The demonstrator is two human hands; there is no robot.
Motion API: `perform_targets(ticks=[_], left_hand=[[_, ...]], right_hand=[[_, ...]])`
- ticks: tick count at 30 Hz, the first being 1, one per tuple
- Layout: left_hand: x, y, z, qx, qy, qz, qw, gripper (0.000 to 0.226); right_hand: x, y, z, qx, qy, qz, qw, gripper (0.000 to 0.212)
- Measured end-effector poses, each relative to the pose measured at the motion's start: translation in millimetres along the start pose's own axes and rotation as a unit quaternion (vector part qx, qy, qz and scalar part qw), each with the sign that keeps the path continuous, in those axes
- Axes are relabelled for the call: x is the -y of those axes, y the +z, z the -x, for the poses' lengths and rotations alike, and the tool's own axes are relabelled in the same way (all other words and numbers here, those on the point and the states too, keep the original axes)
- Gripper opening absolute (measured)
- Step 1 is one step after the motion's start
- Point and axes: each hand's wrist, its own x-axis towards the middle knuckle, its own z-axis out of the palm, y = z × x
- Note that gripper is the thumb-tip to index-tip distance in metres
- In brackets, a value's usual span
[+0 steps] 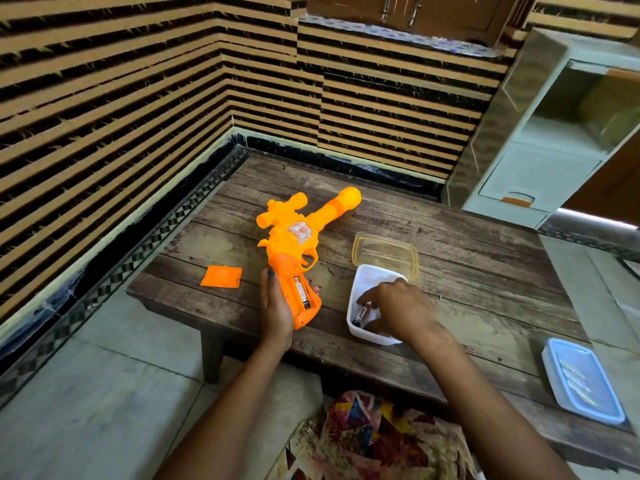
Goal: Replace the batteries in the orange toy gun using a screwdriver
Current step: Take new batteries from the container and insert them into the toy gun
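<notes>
An orange toy gun (298,237) lies on a wooden tabletop (467,289), barrel pointing away. The left hand (275,306) grips its handle, where an open compartment shows a battery (301,292). The orange cover (221,276) lies just left. The right hand (398,303) reaches into a white box (363,275), fingers at a loose cell (359,316); whether they grasp it cannot be told.

bare tabletop (485,289) is left between the orange cover (221,276) and the toy gun (294,237), and right of the white tub (352,296); the tub's far side is closed off by the clear lid (412,259).
</notes>
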Motion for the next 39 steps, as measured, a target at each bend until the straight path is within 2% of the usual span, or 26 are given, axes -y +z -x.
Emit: perform_targets(ticks=[6, 8, 9, 10, 11, 13, 15, 18, 19, 20, 21, 22, 23, 24, 26, 27, 28, 30, 33, 36, 37, 39], left_hand=[[-2, 0, 2, 0.006, 0.008, 0.002, 1.000, 0.047], [-1, 1, 1, -0.002, 0.007, -0.003, 1.000, 0.047], [-1, 0, 1, -0.006, 0.002, 0.001, 1.000, 0.049], [2, -1, 0, -0.012, -0.008, 0.008, 1.000, 0.052], [4, -3, -2, -0.020, -0.018, 0.005, 1.000, 0.055], [-1, -1, 0, -0.041, -0.021, 0.001, 0.999, 0.066], [-2, -1, 1, -0.063, -0.022, 0.007, 0.998, 0.087], [24, -10, -12, -0.082, -0.014, 0.005, 0.997, 0.094], [21, -9, -10, -0.078, -0.021, -0.001, 0.997, 0.097], [13, -7, -5, -0.073, -0.028, -0.006, 0.997, 0.098], [4, -2, 1, -0.079, -0.025, -0.006, 0.997, 0.091], [-3, 1, 5, -0.092, -0.021, -0.004, 0.996, 0.076], [-6, 2, 5, -0.099, -0.016, -0.004, 0.995, 0.061], [-4, 1, 2, -0.100, -0.014, -0.006, 0.995, 0.056], [1, 1, 0, -0.097, -0.011, -0.007, 0.995, 0.080], [8, -2, -4, -0.090, -0.017, -0.004, 0.996, 0.094], [17, -6, -10, -0.081, -0.023, 0.006, 0.996, 0.098], [19, -7, -11, -0.093, -0.023, 0.013, 0.995, 0.084], [1, -2, 1, -0.070, -0.024, 0.016, 0.997, 0.088], [-5, -2, 5, -0.078, 0.005, 0.010, 0.997, 0.050], [-8, 0, 6, -0.079, 0.010, 0.011, 0.997, 0.046], [-7, 0, 5, -0.081, 0.018, 0.009, 0.996, 0.053]], right_hand=[[0, 5, -9, -0.005, 0.021, -0.053, 0.998, 0.020], [-5, 3, -7, -0.047, 0.037, -0.128, 0.990, 0.011], [-5, 0, -5, -0.085, 0.041, -0.203, 0.975, 0.006], [-2, -3, -1, -0.122, 0.046, -0.301, 0.945, 0.005], [3, -7, 2, -0.145, 0.048, -0.409, 0.900, 0.008], [14, -12, 7, -0.142, 0.040, -0.572, 0.807, 0.009], [24, -12, 9, -0.114, 0.043, -0.691, 0.713, 0.012], [32, -8, 11, -0.048, 0.087, -0.840, 0.534, 0.013], [34, -6, 13, -0.031, 0.097, -0.866, 0.490, 0.014], [35, -4, 13, -0.022, 0.100, -0.879, 0.465, 0.015], [37, -1, 14, -0.022, 0.096, -0.879, 0.467, 0.016], [40, 2, 15, -0.032, 0.087, -0.864, 0.494, 0.017], [43, 4, 16, -0.050, 0.073, -0.834, 0.544, 0.018], [47, 8, 16, -0.077, 0.058, -0.785, 0.612, 0.017], [57, 14, 14, -0.145, 0.026, -0.646, 0.749, 0.017], [63, 18, 11, -0.175, 0.007, -0.585, 0.792, 0.016], [68, 21, 10, -0.199, -0.010, -0.543, 0.816, 0.015], [78, 26, 7, -0.237, -0.039, -0.491, 0.837, 0.014], [85, 32, 4, -0.271, -0.087, -0.405, 0.869, 0.017], [88, 33, 2, -0.266, -0.117, -0.362, 0.886, 0.019], [87, 32, 2, -0.266, -0.126, -0.355, 0.888, 0.019], [86, 30, 1, -0.258, -0.145, -0.343, 0.891, 0.019]])
